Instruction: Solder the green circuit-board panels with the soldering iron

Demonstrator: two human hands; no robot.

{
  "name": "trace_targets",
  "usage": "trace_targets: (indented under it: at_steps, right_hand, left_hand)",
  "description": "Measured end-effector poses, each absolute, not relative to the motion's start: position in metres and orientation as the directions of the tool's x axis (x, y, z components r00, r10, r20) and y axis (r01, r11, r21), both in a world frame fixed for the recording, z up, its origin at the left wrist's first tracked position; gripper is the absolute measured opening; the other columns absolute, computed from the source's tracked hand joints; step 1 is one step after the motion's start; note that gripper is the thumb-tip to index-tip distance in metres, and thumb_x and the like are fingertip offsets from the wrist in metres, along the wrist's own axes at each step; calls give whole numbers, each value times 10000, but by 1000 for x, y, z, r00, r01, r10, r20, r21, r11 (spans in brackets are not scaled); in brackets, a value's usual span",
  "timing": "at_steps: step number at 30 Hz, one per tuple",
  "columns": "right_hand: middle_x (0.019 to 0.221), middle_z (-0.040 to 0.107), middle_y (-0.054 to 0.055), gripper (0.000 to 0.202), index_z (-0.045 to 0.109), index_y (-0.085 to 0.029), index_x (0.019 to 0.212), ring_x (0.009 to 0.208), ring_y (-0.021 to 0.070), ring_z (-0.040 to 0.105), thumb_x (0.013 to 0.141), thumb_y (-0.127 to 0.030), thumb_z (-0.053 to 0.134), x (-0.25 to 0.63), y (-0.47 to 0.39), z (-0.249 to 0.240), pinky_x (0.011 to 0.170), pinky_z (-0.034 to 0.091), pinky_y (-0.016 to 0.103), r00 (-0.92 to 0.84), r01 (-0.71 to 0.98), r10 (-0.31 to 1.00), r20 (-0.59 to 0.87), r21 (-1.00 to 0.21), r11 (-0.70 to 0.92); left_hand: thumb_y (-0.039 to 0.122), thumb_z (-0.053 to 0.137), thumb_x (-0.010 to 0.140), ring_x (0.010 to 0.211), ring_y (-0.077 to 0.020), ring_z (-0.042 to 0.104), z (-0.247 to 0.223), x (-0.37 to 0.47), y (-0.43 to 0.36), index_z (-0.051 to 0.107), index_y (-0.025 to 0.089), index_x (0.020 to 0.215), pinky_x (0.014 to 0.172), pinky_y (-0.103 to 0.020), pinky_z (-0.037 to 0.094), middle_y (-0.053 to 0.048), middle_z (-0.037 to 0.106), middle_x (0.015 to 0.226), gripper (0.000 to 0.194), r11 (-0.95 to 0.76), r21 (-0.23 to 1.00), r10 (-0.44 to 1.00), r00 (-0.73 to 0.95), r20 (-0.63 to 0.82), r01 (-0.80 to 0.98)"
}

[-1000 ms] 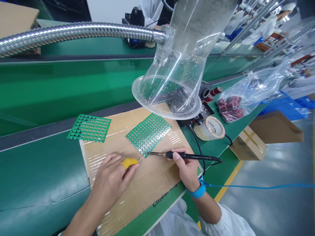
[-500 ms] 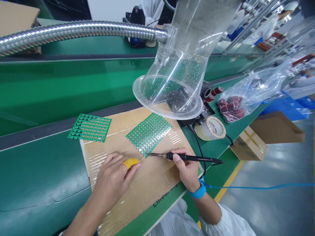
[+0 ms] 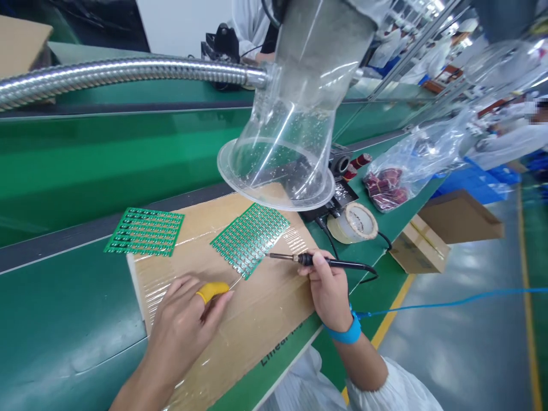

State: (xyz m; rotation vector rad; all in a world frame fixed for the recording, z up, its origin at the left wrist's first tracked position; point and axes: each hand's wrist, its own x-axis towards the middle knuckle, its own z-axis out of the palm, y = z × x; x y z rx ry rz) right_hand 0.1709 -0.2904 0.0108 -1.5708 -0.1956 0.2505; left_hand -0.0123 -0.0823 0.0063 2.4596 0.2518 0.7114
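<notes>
My right hand, with a blue wrist strap, grips a black soldering iron whose tip lies at the right edge of a green circuit board panel. My left hand wears a yellow finger cot and pinches a thin wire that points to the panel's lower corner. The panel rests on a tape-covered cardboard sheet. A second green board panel lies at the left, partly over the cardboard's edge.
A clear extraction hood hangs over the board, joined to a metal hose. On the right stand a roll of tape, a black device and a plastic bag of red bundles. Beyond the bench is an open carton.
The iron's tip has moved from the panel's bottom corner up along its right edge. My left hand has drawn slightly back from the panel with the wire. The whole view has shifted somewhat.
</notes>
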Motion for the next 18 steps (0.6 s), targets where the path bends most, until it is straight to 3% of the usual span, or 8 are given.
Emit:
trace_targets:
  at_steps: [4, 7, 11, 14, 18]
  right_hand:
    - [683, 728, -2, 410, 744, -203, 970, 614, 163, 691, 771, -547, 845, 203, -319, 32, 625, 592, 285, 986, -142, 114, -122, -973, 182]
    - [655, 725, -24, 423, 712, -198, 808, 543, 126, 671, 640, -512, 939, 235, -355, 42, 562, 594, 232, 984, -126, -85, -158, -946, 300]
    - [591, 687, -37, 460, 655, -178, 729, 477, 94, 635, 613, -503, 959, 267, -390, 40, 475, 558, 167, 938, -161, -257, -233, -948, 274]
    - [624, 696, -20, 456, 678, -160, 808, 500, 107, 651, 664, -516, 924, 272, -397, 36, 475, 560, 177, 945, -158, -260, -196, -974, 161]
    - [650, 699, -21, 463, 698, -167, 949, 527, 121, 654, 743, -550, 858, 250, -382, 40, 525, 569, 218, 988, 27, -156, 9, -993, 117]
  left_hand:
    - [234, 606, 948, 661, -168, 509, 5, -11, -79, 417, 240, 690, 730, -369, 413, 29, 508, 656, 320, -827, 562, 314, 829, 462, 0]
    - [270, 605, 951, 701, -186, 547, 3, -10, -77, 437, 247, 701, 702, -371, 400, 13, 549, 683, 302, -834, 550, 296, 807, 511, -42]
    - [305, 587, 973, 706, -192, 571, 4, -8, -74, 544, 250, 769, 703, -376, 414, -3, 613, 730, 216, -849, 524, 264, 802, 536, -70]
    - [326, 567, 989, 738, -196, 603, 7, -11, -72, 609, 244, 854, 719, -380, 431, -14, 652, 784, 163, -855, 514, 254, 811, 528, -67]
    - [286, 641, 948, 753, -187, 629, 9, -21, -70, 566, 235, 773, 719, -363, 444, -1, 663, 788, 197, -842, 535, 258, 817, 515, -72]
